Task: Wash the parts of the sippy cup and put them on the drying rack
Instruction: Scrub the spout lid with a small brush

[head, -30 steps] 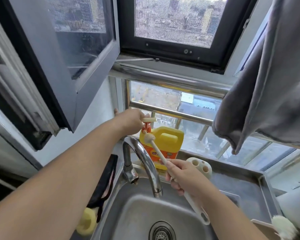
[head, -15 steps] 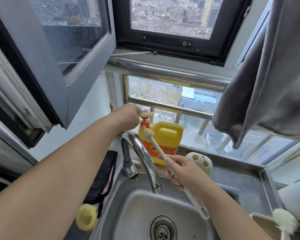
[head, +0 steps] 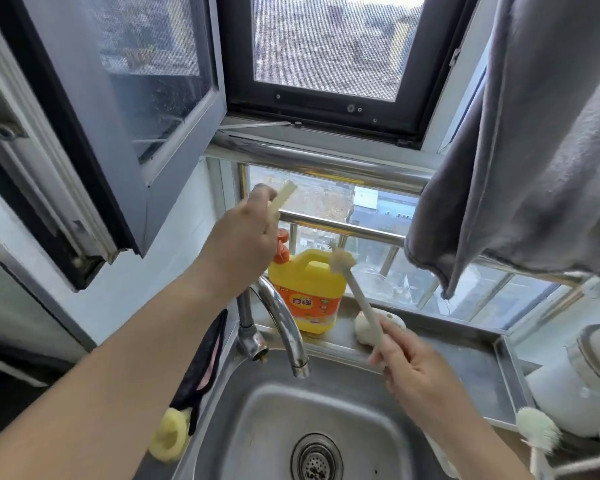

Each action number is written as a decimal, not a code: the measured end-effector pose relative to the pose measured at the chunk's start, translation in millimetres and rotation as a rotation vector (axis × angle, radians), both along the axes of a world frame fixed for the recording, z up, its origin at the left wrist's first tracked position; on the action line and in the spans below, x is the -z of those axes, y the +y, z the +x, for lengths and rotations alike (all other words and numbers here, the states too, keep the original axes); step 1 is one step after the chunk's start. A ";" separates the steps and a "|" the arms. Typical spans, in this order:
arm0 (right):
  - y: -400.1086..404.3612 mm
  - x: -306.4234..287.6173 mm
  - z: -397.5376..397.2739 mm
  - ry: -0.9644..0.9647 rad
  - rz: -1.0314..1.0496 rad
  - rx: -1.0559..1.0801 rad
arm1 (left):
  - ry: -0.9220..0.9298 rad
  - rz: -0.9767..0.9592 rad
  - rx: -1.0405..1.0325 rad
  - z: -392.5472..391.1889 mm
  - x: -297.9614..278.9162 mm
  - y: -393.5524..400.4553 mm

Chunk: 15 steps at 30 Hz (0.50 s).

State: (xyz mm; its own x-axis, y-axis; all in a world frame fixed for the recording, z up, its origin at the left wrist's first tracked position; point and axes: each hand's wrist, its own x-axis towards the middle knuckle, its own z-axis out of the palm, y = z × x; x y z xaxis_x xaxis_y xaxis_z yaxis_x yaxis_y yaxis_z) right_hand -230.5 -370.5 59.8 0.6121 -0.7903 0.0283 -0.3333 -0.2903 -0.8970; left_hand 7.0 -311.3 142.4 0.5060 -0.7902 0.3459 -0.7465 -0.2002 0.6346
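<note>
Pale yellow straw piece (head: 281, 199) sits pinched in your left hand (head: 246, 237), raised above the faucet (head: 281, 323) before the window rail. Your right hand (head: 413, 368) grips a thin white brush (head: 355, 292) over the steel sink's (head: 257, 410) back rim, bristles up beside the yellow detergent jug (head: 309, 289).

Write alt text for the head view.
Above a steel sink, the left hand holds up a pale straw-like part while the right hand grips a thin brush. A yellow detergent bottle stands behind the faucet.
</note>
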 end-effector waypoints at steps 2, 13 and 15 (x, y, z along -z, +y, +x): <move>16.4 -17.2 -22.9 -0.076 -0.102 0.035 | 0.175 0.055 0.013 -30.0 -1.3 22.4; 92.2 -6.9 -105.8 0.432 -0.819 -0.014 | 1.502 0.034 0.181 -138.4 65.9 95.0; 99.0 -2.2 -109.5 0.485 -0.822 0.018 | 1.454 0.062 0.203 -144.6 74.6 98.8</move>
